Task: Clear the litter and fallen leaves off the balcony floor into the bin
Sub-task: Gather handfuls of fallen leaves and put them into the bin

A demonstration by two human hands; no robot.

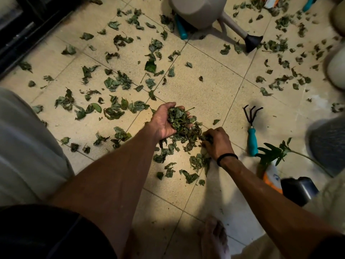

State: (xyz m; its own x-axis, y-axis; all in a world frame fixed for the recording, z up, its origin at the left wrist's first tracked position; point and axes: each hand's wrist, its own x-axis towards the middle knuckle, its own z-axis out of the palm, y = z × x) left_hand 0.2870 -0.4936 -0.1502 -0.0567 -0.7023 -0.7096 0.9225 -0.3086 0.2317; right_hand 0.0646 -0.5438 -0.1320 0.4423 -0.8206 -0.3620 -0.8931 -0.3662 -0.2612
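Green leaves (119,81) litter most tiles around the hand rake (252,131). Beside it, the left hand (168,120) cups a heaped clump while the right hand (217,142) pinches more. Mostly undone; the blurred dark container (298,189) may be the bin.

No legible text or labels anywhere.

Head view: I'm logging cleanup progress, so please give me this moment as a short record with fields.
left hand: palm up, cupping a handful of leaves
right hand: fingers curled round leaves in the small pile on the floor
floor: tiled, leaves still scattered widely
tools nearby: hand rake with teal handle, lying right of the hands; watering can at top
bin: not clearly identifiable
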